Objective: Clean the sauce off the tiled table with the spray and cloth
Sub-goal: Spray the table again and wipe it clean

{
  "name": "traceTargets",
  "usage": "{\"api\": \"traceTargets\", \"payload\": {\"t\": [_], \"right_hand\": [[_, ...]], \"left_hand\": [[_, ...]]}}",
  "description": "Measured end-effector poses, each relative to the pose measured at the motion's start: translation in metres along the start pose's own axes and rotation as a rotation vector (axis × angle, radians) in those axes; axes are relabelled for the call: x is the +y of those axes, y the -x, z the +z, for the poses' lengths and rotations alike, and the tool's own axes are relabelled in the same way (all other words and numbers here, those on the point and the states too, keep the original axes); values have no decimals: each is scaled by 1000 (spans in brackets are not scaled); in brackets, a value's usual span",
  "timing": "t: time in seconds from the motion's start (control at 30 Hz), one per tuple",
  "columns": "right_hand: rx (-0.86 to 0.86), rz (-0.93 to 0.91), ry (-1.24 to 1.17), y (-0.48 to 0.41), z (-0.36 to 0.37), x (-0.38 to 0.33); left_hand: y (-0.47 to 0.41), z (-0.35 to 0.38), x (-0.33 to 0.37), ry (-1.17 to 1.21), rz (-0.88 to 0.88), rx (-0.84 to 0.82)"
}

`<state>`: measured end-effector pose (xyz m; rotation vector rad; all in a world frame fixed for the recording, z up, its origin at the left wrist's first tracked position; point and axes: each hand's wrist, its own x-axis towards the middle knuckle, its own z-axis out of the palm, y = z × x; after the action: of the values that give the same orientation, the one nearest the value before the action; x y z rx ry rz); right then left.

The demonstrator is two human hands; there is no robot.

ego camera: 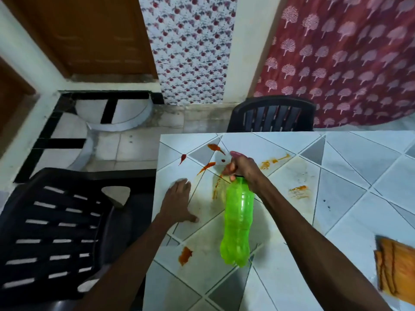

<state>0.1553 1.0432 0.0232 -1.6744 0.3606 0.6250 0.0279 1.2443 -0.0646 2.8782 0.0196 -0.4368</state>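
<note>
My right hand (242, 169) grips the spray head of a bright green spray bottle (238, 223), held tilted above the tiled table (336, 198) with its nozzle toward the far left corner. Red and orange sauce streaks (213, 147) and a blob (185, 255) lie on the tiles around the bottle, with more smears (298, 190) to the right. My left hand (177, 202) rests flat on the table near its left edge, fingers spread. An orange cloth (395, 268) lies at the table's right edge, partly cut off.
A black plastic chair (56, 230) stands close against the table's left side. Another black chair (271, 114) sits at the far side. Patterned curtains hang behind, and the floor beyond has white and black tiles.
</note>
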Motion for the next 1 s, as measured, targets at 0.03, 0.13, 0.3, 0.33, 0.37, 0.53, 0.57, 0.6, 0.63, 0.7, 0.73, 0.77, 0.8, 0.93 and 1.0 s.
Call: {"api": "traceTargets", "payload": {"t": [0.03,0.13,0.3,0.33,0.37,0.53,0.57,0.6,0.63,0.7,0.73,0.77,0.8,0.93,1.0], "right_hand": [[-28,-5,-4,0,12,0],[-116,-16,41,3,44,2],[-258,32,123,21,83,8],[-283,51,134,25,86,11],[-304,69,144,28,90,16],[-307,64,274,47,88,40],[-288,64,272,50,84,45],[-263,58,248,53,78,50],[-228,56,223,55,71,55],[-152,61,178,57,52,65],[-125,59,144,61,41,67],[-96,59,112,64,30,70],[-53,52,68,68,16,73],[132,30,-37,81,-44,78],[215,43,-59,86,-73,84]], "left_hand": [[6,0,-6,11,-17,7],[20,3,-17,68,-65,22],[45,14,-28,132,-103,63],[49,16,-28,134,-106,56],[53,17,-28,136,-114,48],[67,24,-23,142,-163,18],[70,25,-21,139,-170,16],[73,26,-20,134,-171,16],[76,27,-16,131,-168,15],[79,28,-7,149,-161,18],[80,28,-2,161,-157,26],[79,28,4,165,-149,36],[76,28,13,159,-128,43],[62,28,45,161,-47,9],[55,28,63,147,-17,-57]]}}
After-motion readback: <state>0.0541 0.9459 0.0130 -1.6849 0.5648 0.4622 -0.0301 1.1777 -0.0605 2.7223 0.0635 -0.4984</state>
